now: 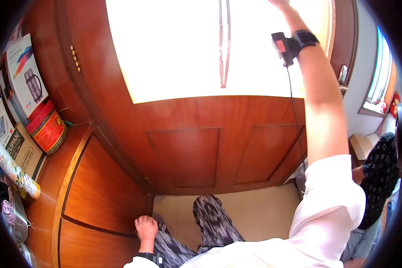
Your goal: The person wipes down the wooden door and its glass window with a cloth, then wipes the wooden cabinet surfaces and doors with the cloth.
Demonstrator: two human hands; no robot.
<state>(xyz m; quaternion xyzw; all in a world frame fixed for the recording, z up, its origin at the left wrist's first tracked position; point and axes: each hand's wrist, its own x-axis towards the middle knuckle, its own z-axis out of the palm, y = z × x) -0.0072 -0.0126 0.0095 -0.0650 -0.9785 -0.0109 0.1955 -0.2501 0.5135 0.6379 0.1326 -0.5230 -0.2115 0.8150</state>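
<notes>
At 12 o'clock is the pane (174, 49) of the door (183, 156), very bright. Our right hand (279, 2) is at 1 o'clock, mostly cut by the upper edge; we cannot tell if it touches the pane or grips something. Our right arm (324, 111) is raised, almost straight from the shoulder at 4 o'clock, the forearm leaning toward 12. Its wrist carries a band (305, 39) with a black device (283, 49), from which a cable (291, 89) hangs. Our left hand (146, 228) is low, at 7 o'clock, back upward, fingers bent, by our leg (176, 248) and the cabinet (107, 187); if it grips, we cannot tell. The handle (343, 75) is at 2 o'clock. Around 9 o'clock we see a jar (49, 129) and a spray can (11, 165). Near 3 o'clock is another person (379, 178), in dark patterned cloth.
</notes>
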